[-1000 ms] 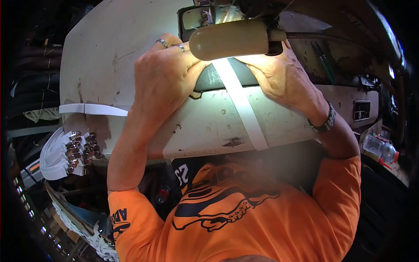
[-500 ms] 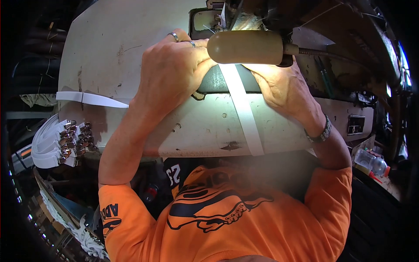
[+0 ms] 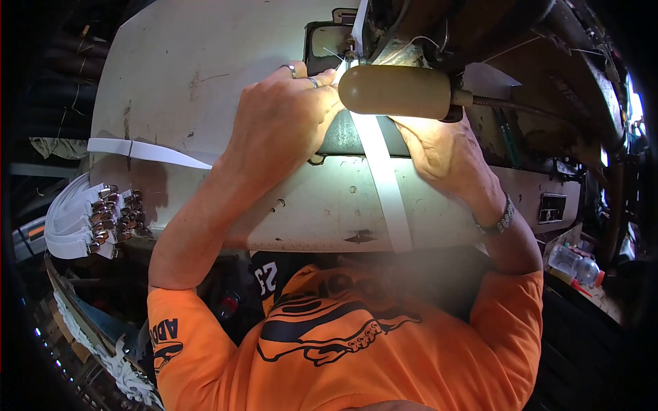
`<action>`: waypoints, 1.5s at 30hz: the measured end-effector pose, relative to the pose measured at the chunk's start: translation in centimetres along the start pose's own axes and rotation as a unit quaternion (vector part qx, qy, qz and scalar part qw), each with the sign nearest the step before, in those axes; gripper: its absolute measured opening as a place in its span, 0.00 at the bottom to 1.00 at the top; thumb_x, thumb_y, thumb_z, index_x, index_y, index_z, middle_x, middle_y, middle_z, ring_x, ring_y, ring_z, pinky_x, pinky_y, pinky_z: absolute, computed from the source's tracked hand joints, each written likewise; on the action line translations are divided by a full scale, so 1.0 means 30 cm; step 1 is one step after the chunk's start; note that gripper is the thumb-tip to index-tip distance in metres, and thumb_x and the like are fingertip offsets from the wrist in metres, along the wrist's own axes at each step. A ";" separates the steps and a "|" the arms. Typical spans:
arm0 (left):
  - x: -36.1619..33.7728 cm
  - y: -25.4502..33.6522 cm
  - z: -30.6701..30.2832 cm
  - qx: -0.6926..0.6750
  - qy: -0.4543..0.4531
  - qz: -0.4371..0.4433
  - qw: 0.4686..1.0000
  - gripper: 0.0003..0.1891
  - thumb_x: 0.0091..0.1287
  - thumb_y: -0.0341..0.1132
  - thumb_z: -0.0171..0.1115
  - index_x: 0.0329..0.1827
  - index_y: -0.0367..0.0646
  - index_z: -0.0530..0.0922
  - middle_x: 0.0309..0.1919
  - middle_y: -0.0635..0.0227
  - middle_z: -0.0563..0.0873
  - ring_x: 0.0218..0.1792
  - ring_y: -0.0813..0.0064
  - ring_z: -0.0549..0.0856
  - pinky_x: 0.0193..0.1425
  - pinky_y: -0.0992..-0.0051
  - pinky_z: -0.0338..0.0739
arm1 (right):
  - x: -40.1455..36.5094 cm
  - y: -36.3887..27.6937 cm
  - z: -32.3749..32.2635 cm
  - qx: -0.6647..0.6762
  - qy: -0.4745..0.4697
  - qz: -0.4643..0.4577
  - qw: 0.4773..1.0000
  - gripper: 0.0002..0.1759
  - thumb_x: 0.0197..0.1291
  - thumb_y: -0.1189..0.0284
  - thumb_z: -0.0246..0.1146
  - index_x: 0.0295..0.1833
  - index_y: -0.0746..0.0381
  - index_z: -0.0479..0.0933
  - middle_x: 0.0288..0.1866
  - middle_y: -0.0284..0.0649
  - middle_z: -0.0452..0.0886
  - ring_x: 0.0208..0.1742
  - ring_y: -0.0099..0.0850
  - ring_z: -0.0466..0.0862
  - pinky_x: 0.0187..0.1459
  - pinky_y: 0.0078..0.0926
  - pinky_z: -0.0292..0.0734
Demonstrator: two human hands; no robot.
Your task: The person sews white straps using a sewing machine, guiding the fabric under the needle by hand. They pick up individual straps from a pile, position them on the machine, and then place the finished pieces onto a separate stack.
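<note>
A white strap [image 3: 381,179] runs from the near table edge up under a rounded beige lamp head [image 3: 395,90] to the sewing machine's needle area. My left hand [image 3: 291,113], with rings on two fingers, has its fingers bent together at the strap beside the lamp, partly hidden by it. My right hand [image 3: 439,144] lies on the strap's other side; the lamp covers its fingertips. Between the hands is a dark machine plate [image 3: 343,137]. A second white strap [image 3: 151,151] lies at the left and reaches my left forearm.
A bundle of white straps with metal clips [image 3: 75,222] hangs at the table's left edge. The dark machine body [image 3: 473,31] rises at the back right. Plastic bottles [image 3: 576,264] lie at the far right, and the pale worktable [image 3: 171,68] spreads around my hands.
The whole view has shifted slightly, so table and lamp sit lower. White strap now shows beyond the lamp beside the machine. Both hands remain by the strap.
</note>
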State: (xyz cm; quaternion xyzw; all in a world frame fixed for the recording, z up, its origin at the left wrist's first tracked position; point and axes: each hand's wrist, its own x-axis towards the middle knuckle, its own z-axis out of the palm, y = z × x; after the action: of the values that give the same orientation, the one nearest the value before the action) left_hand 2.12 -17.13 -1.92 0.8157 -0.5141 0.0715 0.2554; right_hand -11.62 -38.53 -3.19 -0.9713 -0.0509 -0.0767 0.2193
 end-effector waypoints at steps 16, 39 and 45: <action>-0.016 0.011 0.016 0.042 -0.006 0.058 0.997 0.07 0.65 0.25 0.62 0.41 0.31 0.84 0.41 0.50 0.88 0.42 0.52 0.85 0.44 0.58 0.84 | -0.013 0.009 0.014 0.002 -0.018 0.036 0.999 0.22 0.65 0.73 0.60 0.62 0.53 0.88 0.63 0.74 0.73 0.70 0.68 0.69 0.75 0.57 0.65; 0.138 -0.213 0.023 -0.116 -0.126 0.035 0.985 0.33 0.56 0.38 0.81 0.65 0.36 0.83 0.81 0.58 0.72 0.83 0.58 0.63 0.84 0.61 0.62 | -0.155 -0.209 -0.208 -0.005 0.062 -0.027 0.998 0.26 0.62 0.54 0.73 0.54 0.65 0.87 0.48 0.47 0.87 0.49 0.45 0.85 0.54 0.39 0.79; 0.217 -0.267 0.035 -0.114 -0.229 0.036 0.966 0.36 0.54 0.48 0.78 0.66 0.40 0.84 0.87 0.72 0.62 0.86 0.47 0.53 0.87 0.51 0.53 | -0.365 0.500 -1.002 -0.221 0.376 0.120 0.892 0.21 0.77 0.69 0.54 0.66 0.67 0.82 0.60 0.45 0.88 0.59 0.29 0.86 0.64 0.29 0.78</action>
State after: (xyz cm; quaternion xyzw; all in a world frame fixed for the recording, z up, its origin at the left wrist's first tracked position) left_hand 11.97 -20.14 -3.09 0.7568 -0.5924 -0.1670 0.2199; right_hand -24.21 -65.76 15.48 -0.8918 0.1705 -0.4190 0.0098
